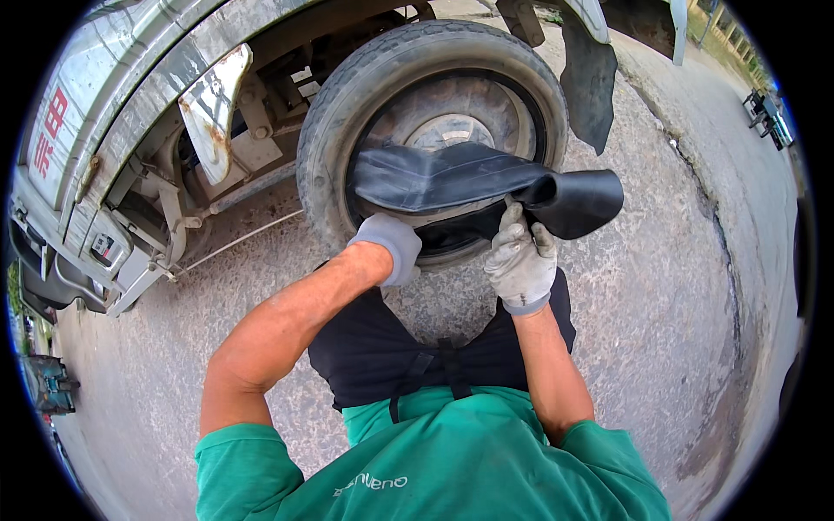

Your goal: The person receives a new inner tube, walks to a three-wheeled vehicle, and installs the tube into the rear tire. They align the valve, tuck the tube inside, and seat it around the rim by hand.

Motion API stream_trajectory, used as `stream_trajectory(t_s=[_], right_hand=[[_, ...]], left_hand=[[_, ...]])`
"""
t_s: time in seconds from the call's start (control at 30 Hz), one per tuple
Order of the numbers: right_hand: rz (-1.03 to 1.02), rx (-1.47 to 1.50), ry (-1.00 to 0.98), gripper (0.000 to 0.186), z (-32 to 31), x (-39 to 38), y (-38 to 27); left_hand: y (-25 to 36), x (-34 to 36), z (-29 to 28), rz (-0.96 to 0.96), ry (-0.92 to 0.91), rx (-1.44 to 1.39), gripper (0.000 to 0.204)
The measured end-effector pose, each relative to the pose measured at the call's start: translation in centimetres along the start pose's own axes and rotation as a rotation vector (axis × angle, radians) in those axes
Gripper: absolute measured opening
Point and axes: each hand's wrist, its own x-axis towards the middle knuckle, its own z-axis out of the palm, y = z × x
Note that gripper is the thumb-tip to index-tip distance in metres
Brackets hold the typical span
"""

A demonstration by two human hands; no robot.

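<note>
A truck tyre stands on its tread in front of me, with a rusty hub behind its opening. Across the opening lies a flat black rubber inner tube, folded, its rolled end sticking out to the right past the tyre. My left hand, in a grey glove, is curled at the tyre's lower left inner edge; its fingertips are hidden. My right hand, in a soiled light glove, pinches the tube's lower edge close to the rolled end, index finger pointing up along it.
A dirty white truck body with rusty brackets fills the left. A black mud flap hangs to the right of the tyre. Rough concrete ground carries a long crack on the right. Parked vehicles stand farther off.
</note>
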Motion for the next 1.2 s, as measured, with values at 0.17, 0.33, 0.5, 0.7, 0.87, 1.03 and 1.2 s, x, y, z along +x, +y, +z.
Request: stream_trajectory(t_s=[0.17,0.33,0.5,0.7,0.87,1.03,1.2], right_hand=[[-0.131,-0.683,0.340,0.041,-2.3,1.0,-4.4],[0.065,-2.269,0.389,0.025,-1.0,2.1,-5.5],[0.202,-2.659,-0.018,0.047,-8.1,-1.8,-9.8],[-0.010,-3.070,-0.416,0.052,-2.7,1.0,-4.5],[0.060,-2.942,-0.219,0.043,-6.2,0.8,-5.8],[0.247,-2.856,-0.165,0.039,-6.8,2.7,-4.8],[0.662,-3.088,-0.581,0.074,-4.7,5.3,-4.9]], left_hand=[[-0.2,0.2,0.1,0.015,0.011,0.023,0.041],[-0.5,-0.2,0.4,0.017,0.022,0.018,0.040],[-0.1,0.5,-0.1,0.046,0.015,0.028,0.041],[-0.5,0.0,0.6,0.031,0.008,0.024,0.041],[-0.5,-0.9,-0.7,0.087,0.006,0.081,0.039],[-1.2,-1.6,-1.8,0.073,-0.021,0.114,0.038],[-0.8,-1.5,-2.5,0.067,-0.054,0.151,0.039]])
